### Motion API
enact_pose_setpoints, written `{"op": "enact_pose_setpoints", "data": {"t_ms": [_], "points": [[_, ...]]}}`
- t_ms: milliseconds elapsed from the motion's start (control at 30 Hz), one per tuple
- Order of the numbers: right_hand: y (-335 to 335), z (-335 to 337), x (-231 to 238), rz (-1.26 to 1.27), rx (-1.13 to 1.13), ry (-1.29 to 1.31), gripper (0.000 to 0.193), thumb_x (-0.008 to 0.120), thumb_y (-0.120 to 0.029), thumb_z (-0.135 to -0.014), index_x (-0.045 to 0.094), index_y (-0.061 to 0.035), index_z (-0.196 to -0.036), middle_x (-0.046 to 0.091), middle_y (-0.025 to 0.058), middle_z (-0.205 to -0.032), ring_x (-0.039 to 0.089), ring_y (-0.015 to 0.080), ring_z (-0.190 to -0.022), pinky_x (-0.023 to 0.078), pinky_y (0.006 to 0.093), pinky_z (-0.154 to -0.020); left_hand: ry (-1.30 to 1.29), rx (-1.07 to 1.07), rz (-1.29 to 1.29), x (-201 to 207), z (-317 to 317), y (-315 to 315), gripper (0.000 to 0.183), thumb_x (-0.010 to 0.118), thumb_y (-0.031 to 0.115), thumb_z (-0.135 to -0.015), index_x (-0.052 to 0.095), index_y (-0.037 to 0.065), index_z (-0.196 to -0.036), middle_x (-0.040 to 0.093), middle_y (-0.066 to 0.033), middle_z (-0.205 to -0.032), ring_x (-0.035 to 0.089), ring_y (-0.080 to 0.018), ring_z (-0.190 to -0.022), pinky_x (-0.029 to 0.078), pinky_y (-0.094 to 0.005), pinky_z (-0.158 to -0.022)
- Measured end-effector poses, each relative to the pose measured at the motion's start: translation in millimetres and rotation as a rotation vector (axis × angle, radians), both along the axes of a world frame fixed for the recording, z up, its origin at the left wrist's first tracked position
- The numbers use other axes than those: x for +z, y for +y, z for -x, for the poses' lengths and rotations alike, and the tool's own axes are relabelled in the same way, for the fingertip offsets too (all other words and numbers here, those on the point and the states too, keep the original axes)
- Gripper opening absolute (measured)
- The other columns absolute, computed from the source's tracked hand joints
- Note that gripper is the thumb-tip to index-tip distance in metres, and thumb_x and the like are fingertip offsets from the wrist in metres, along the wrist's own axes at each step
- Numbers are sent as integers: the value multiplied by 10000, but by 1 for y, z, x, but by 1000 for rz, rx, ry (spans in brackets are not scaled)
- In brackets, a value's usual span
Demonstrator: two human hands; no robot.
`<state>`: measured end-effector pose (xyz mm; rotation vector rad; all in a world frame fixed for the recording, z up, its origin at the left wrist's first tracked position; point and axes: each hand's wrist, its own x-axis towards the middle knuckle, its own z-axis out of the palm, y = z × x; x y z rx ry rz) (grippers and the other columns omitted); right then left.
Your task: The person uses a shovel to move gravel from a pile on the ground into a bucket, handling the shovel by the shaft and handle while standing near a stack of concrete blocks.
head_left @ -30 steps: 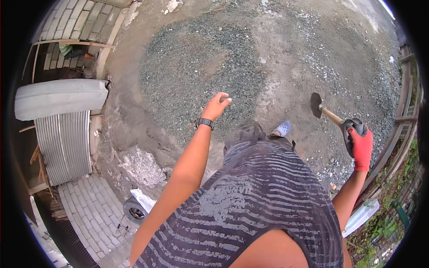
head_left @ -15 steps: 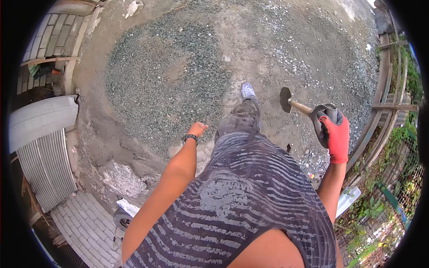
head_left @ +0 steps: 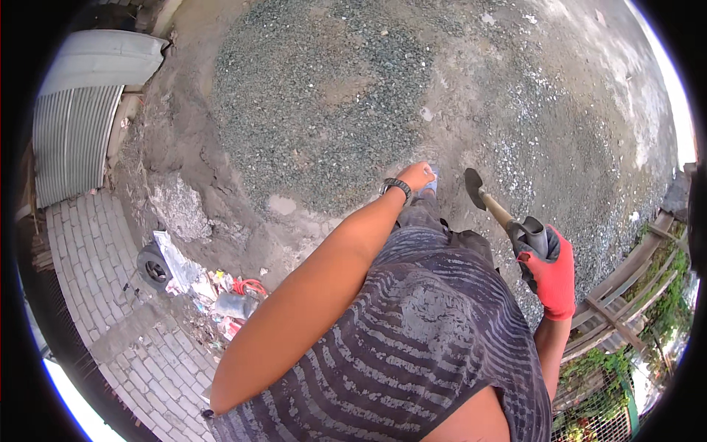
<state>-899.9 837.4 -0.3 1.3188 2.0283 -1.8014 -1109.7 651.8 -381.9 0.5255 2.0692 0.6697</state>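
Note:
My right hand [head_left: 551, 276], in a red and dark grey work glove, is wrapped round the grey grip of a shovel [head_left: 501, 215]. Its pale wooden shaft points away from me, and the dark rounded blade [head_left: 474, 187] hangs over the ground ahead of my body. My left hand [head_left: 417, 175] is bare, with a dark watch [head_left: 398, 187] on the wrist. It reaches across in front of me with the fingers curled, and I see nothing in them. Below it a light-coloured shoe [head_left: 433, 175] shows in part.
A wide patch of grey gravel [head_left: 294, 96] spreads ahead. To the left are wet-looking grey sand [head_left: 177, 125], corrugated metal sheeting [head_left: 77, 144], a block wall [head_left: 92, 250], a small tyre [head_left: 153, 267] and litter. A wooden fence [head_left: 626, 283] with plants runs along the right.
My view has turned, so the fence sits lower right and the tyre and litter now show at left. The left arm has swung rightward across my front. The shovel stays in my right hand.

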Motion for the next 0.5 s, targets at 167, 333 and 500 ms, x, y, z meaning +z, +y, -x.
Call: {"op": "enact_pose_setpoints", "data": {"t_ms": [167, 333, 500], "points": [[25, 13, 2, -25, 373, 111, 361, 799, -107, -650, 615, 10, -937, 590, 30, -719, 493, 127, -669, 462, 294, -672, -181, 46, -115, 25, -7, 92, 549, 656, 543, -813, 627, 56, -1063, 682, -146, -1038, 655, -289, -977, 514, -413, -798], [77, 0, 3, -40, 402, 345, 432, 838, -150, -629, 620, 23, -958, 618, 64, -737, 523, 142, -687, 474, 316, -690, -519, 548, -64, 64, -20, 149, 721, 669, 604, -792, 497, 17, -1173, 634, -152, -982, 663, -279, -867, 552, -453, -623], [202, -42, 9, 49, 734, 545, 560, 916, -321, -565, 620, 42, -871, 619, 51, -733, 588, 105, -677, 463, 272, -611, -1023, 1436, -667, 56, -37, 188, 304, 694, 242, -821, 523, 35, -962, 614, -141, -894, 648, -334, -823, 547, -505, -745]]}}
